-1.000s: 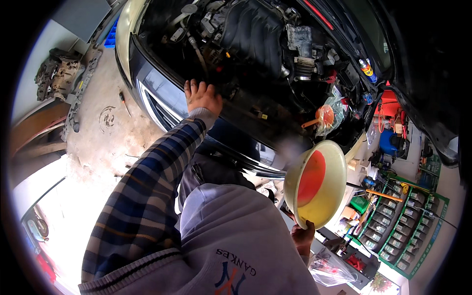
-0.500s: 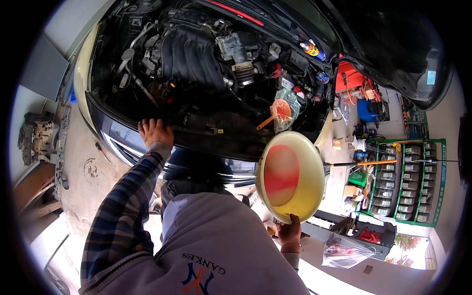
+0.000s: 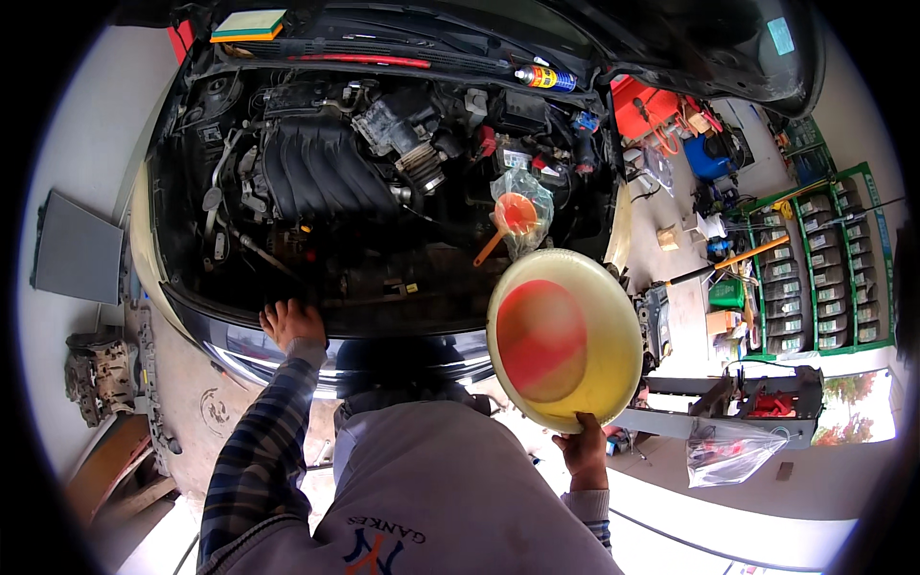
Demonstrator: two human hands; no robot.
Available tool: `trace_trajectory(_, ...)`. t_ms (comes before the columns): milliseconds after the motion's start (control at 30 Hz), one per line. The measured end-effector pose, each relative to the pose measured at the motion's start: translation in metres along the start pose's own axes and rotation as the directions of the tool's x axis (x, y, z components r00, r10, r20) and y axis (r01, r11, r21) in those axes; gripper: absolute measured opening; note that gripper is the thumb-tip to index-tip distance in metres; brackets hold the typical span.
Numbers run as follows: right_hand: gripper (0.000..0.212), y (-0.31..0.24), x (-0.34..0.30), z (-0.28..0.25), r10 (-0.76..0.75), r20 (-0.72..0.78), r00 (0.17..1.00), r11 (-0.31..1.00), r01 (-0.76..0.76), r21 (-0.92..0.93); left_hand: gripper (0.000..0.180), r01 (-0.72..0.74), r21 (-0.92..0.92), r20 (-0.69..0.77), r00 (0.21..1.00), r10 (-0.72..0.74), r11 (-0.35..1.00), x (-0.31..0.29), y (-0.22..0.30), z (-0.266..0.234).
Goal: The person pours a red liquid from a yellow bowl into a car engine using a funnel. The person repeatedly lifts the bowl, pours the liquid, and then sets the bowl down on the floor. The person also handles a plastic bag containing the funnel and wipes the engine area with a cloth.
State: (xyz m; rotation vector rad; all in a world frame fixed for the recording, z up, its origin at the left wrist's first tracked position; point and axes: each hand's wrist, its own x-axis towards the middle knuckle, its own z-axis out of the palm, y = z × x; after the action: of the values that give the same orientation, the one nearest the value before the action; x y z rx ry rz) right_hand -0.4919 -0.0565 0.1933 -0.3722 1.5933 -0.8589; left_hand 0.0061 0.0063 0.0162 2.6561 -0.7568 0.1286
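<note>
My left hand (image 3: 293, 326) rests on the front edge of the car's engine bay, its fingers apart and holding nothing. In my right hand (image 3: 583, 450) is the near rim of a large cream-yellow basin (image 3: 618, 321), tilted so its inside shows. A red patch lies inside it; whether that is liquid or the basin's bottom I cannot tell. Just beyond the basin, an orange scoop-like tool with a handle (image 3: 517, 215) lies against a clear plastic bag (image 3: 537, 192) in the engine bay. A black ribbed engine cover (image 3: 321, 172) lies beyond my left hand.
A spray can (image 3: 546, 77) and an air filter (image 3: 249, 25) lie below the windshield. The raised hood (image 3: 728, 48) hangs over the far right. To the right stands a green shelf rack (image 3: 815, 278); at left, a metal engine part (image 3: 101, 379) lies on the floor.
My view has shifted and turned, bringing the air filter into sight at the far left. My left hand stays on the front edge, and my right hand keeps its hold on the basin.
</note>
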Motion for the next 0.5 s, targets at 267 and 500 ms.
trace_trajectory(267,0.014,-0.004,-0.007,0.012,0.017,0.024,1.000,1.000,-0.017,-0.002,0.034,-0.221,-0.902,-0.108,0.947,0.304,0.370,0.011,0.130,-0.131)
trace_trajectory(500,0.021,-0.006,-0.008,-0.003,-0.060,0.059,0.996,0.998,0.060,0.002,0.045,0.095,-0.886,-0.347,0.513,0.785,-0.454,-0.001,0.265,-0.300)
